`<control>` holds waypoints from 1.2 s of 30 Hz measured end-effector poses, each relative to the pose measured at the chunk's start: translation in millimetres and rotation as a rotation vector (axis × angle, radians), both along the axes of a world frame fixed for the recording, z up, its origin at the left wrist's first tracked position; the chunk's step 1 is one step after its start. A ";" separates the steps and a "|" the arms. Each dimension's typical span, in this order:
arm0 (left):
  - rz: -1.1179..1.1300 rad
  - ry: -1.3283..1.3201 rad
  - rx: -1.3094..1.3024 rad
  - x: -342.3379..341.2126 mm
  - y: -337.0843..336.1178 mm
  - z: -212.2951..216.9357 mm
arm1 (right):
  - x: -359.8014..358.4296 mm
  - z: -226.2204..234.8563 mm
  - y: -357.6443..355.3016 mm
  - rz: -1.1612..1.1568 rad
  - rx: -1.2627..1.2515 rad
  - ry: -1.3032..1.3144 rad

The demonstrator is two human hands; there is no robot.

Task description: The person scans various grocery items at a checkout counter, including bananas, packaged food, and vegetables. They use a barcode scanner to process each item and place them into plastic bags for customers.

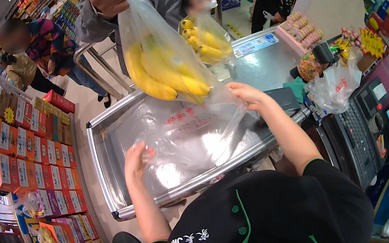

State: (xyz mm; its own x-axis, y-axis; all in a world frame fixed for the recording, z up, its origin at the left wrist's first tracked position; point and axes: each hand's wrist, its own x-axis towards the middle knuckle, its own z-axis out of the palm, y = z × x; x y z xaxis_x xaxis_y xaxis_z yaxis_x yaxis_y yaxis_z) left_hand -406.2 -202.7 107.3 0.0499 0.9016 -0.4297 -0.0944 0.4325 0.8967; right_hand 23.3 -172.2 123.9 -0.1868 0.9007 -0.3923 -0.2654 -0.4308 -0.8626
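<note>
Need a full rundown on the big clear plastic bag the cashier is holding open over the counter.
The clear plastic carrier bag is thin, glossy film with red print near its upper edge, wrinkled and see-through. It is spread open over the steel checkout counter. The left hand grips its lower left edge; the right hand holds its upper right edge. A customer's bag of bananas, yellow fruit in clear film, hangs at its mouth, overlapping it.
</note>
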 end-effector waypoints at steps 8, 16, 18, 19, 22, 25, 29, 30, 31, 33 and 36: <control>0.079 -0.686 0.013 49.1 153.8 11.5 | -48.2 3.7 20.3 -0.124 -0.209 0.560; -0.239 -0.367 0.201 96.9 153.8 116.0 | -6.5 16.4 -5.1 -0.154 -0.141 0.671; -0.191 -0.294 0.215 102.7 135.6 126.6 | 15.0 22.3 -19.2 -0.164 -0.086 0.730; -0.185 -0.312 0.209 99.0 136.1 120.7 | 25.8 29.5 -24.9 -0.130 -0.041 0.772; -0.362 -0.460 0.223 69.7 154.6 97.3 | 47.0 53.0 -30.3 -0.218 0.128 0.781; -0.176 -0.463 0.202 74.4 145.9 103.9 | 46.8 83.7 -38.4 -0.350 0.236 0.545; -0.209 -0.473 0.236 74.4 126.7 103.3 | 43.5 73.9 -26.5 -0.417 0.243 0.496; -0.218 -0.484 0.237 73.7 123.1 99.0 | 44.3 66.3 -19.8 -0.448 0.265 0.399; -0.205 -0.510 0.216 74.4 119.6 92.7 | 46.4 56.1 -13.3 -0.483 0.288 0.303; -0.265 -0.557 0.167 75.4 112.4 86.3 | 45.2 41.3 0.4 -0.594 0.299 0.053; -0.305 -0.592 0.146 73.9 108.2 76.4 | 54.4 23.4 11.6 -0.610 0.354 -0.455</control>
